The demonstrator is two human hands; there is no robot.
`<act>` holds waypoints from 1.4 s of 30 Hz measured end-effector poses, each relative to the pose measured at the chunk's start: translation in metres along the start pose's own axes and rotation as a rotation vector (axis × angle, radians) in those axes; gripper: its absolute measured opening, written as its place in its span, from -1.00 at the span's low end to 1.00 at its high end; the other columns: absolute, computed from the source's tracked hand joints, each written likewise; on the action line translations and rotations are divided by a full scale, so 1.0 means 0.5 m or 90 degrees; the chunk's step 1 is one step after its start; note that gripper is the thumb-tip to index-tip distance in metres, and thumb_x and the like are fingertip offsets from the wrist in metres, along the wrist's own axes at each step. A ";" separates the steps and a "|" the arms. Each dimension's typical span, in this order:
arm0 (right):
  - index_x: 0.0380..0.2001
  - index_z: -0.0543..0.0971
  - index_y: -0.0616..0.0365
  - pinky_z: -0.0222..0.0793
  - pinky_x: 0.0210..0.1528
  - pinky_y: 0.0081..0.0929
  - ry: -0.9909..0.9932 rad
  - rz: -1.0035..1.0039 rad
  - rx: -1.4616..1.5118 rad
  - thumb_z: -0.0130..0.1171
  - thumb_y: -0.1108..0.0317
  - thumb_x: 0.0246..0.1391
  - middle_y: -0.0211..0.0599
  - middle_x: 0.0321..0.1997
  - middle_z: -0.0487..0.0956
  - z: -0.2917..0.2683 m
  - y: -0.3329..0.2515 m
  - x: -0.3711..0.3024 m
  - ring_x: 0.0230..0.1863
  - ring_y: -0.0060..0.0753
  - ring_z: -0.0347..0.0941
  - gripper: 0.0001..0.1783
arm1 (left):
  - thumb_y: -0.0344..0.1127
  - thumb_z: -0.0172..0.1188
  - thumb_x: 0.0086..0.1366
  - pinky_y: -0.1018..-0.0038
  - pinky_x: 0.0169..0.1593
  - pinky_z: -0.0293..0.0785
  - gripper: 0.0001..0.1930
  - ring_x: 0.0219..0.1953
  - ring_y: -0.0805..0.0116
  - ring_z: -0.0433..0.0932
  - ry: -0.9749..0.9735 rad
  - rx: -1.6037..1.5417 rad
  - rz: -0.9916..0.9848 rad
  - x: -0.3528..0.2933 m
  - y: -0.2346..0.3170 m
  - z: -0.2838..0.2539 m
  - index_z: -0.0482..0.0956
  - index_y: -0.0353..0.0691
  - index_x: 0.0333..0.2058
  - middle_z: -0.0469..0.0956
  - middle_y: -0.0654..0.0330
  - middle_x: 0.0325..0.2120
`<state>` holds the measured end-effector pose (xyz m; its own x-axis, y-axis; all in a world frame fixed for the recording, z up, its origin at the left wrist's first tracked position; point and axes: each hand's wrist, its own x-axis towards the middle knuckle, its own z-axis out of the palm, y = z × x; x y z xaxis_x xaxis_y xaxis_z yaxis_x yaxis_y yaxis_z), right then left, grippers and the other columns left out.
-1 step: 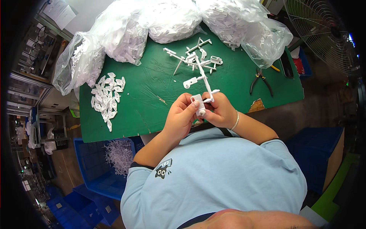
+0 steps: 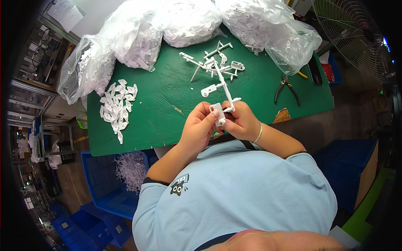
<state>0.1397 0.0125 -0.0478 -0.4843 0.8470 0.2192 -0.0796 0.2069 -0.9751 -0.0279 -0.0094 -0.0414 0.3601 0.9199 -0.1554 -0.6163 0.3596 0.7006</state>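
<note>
Close to the table's near edge, my left hand (image 2: 197,127) pinches a small white plastic part (image 2: 217,111), its thumb lying across the face. My right hand (image 2: 244,123) is closed beside it, fingers around the near end of a white plastic sprue (image 2: 225,88) and thumb at the part's lower end. Other fingertips are hidden behind the part. The sprue reaches away from me, with a slotted white piece (image 2: 208,90) still joined to its left side. Beyond lies a loose heap of white sprues (image 2: 209,63) with pieces on them.
Small white parts (image 2: 118,104) lie piled at left on the green table (image 2: 163,108). Bulging clear bags (image 2: 188,25) line the back. Black-handled pliers (image 2: 286,90) and a dark phone-like object (image 2: 314,70) lie right. A blue crate (image 2: 100,184) holds white scraps below left; a fan (image 2: 356,37) stands right.
My right thumb has shifted very slightly at the lower end of the white part. Everything else looks the same.
</note>
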 end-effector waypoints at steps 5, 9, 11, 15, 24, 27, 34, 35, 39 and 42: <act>-0.53 0.35 0.22 0.33 -0.60 -0.63 -0.006 -0.055 -0.091 0.04 0.43 0.03 -0.37 -0.65 0.48 -0.003 -0.008 0.000 -0.64 -0.63 0.43 -0.86 | -0.34 0.07 0.38 0.48 -0.32 0.55 -0.86 -0.37 0.45 0.53 -0.002 0.018 -0.012 -0.003 -0.003 -0.004 0.34 -0.27 -0.26 0.51 0.15 -0.36; -0.61 0.40 0.17 0.28 -0.59 -0.44 0.031 -0.055 -0.155 0.12 0.36 -0.06 -0.31 -0.74 0.44 0.002 -0.005 0.003 -0.69 -0.33 0.38 -0.83 | -0.38 0.03 0.38 0.44 -0.32 0.57 -0.92 -0.38 0.43 0.56 0.012 0.019 -0.023 -0.004 0.004 0.002 0.34 -0.22 -0.26 0.52 0.16 -0.37; -0.62 0.38 0.17 0.26 -0.60 -0.40 0.047 -0.025 -0.094 0.14 0.35 -0.08 -0.27 -0.75 0.41 0.008 -0.003 0.000 -0.70 -0.26 0.35 -0.81 | -0.39 0.03 0.38 0.45 -0.31 0.57 -0.93 -0.37 0.45 0.55 0.001 0.014 -0.027 -0.005 0.006 0.003 0.34 -0.21 -0.26 0.51 0.17 -0.37; -0.63 0.36 0.16 0.24 -0.62 -0.38 0.056 -0.047 -0.096 0.15 0.34 -0.08 -0.25 -0.75 0.39 0.007 0.012 -0.005 -0.70 -0.22 0.32 -0.79 | -0.41 0.03 0.37 0.47 -0.29 0.55 -0.94 -0.38 0.46 0.54 -0.001 0.019 -0.034 -0.005 0.008 0.012 0.34 -0.21 -0.27 0.51 0.18 -0.38; -0.59 0.43 0.20 0.26 -0.53 -0.32 0.025 -0.058 -0.189 0.08 0.30 -0.07 -0.16 -0.67 0.40 0.000 -0.001 -0.006 -0.63 -0.07 0.32 -0.81 | 0.07 -0.23 0.47 0.67 -0.47 0.26 -0.58 -0.52 0.63 0.32 0.065 0.153 0.120 0.031 -0.011 0.002 0.36 -0.20 -0.22 0.40 0.32 -0.53; -0.60 0.43 0.20 0.26 -0.53 -0.31 0.025 -0.064 -0.205 0.09 0.31 -0.05 -0.15 -0.66 0.40 0.008 -0.007 -0.001 -0.63 -0.06 0.31 -0.81 | 0.16 -0.30 0.46 0.68 -0.53 0.15 -0.49 -0.56 0.67 0.28 0.079 0.214 0.160 0.039 -0.006 0.009 0.38 -0.21 -0.24 0.36 0.37 -0.59; -0.62 0.39 0.20 0.23 -0.58 -0.34 0.026 0.008 -0.141 0.16 0.35 -0.02 -0.19 -0.66 0.41 0.014 -0.005 -0.008 -0.66 -0.18 0.33 -0.77 | -0.09 -0.13 0.47 0.69 -0.51 0.20 -0.69 -0.56 0.70 0.25 0.150 0.273 0.207 0.045 -0.001 0.020 0.39 -0.20 -0.32 0.35 0.37 -0.54; -0.62 0.38 0.20 0.22 -0.59 -0.35 0.028 0.006 -0.127 0.18 0.36 -0.03 -0.20 -0.66 0.40 0.016 -0.002 -0.008 -0.67 -0.20 0.33 -0.77 | -0.13 -0.11 0.47 0.69 -0.50 0.22 -0.72 -0.53 0.70 0.25 0.118 0.269 0.203 0.042 0.002 0.019 0.38 -0.20 -0.33 0.35 0.36 -0.51; -0.63 0.37 0.19 0.22 -0.57 -0.33 0.023 -0.009 -0.137 0.20 0.34 -0.03 -0.21 -0.66 0.39 0.017 0.005 -0.008 -0.66 -0.20 0.31 -0.74 | -0.09 -0.11 0.46 0.69 -0.56 0.17 -0.68 -0.59 0.69 0.25 0.157 0.296 0.216 0.046 0.003 0.031 0.40 -0.18 -0.38 0.34 0.38 -0.57; -0.60 0.38 0.18 0.22 -0.56 -0.32 -0.004 -0.054 -0.196 0.25 0.24 -0.01 -0.21 -0.65 0.37 0.009 0.010 -0.007 -0.65 -0.18 0.30 -0.68 | -0.09 -0.10 0.46 0.69 -0.55 0.17 -0.68 -0.57 0.69 0.24 0.169 0.280 0.188 0.043 0.003 0.031 0.39 -0.17 -0.41 0.34 0.39 -0.56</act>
<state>0.1370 0.0085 -0.0535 -0.4921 0.8179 0.2981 0.1469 0.4156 -0.8976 -0.0103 0.0085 -0.0328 -0.0045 0.9992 -0.0393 -0.2949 0.0362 0.9548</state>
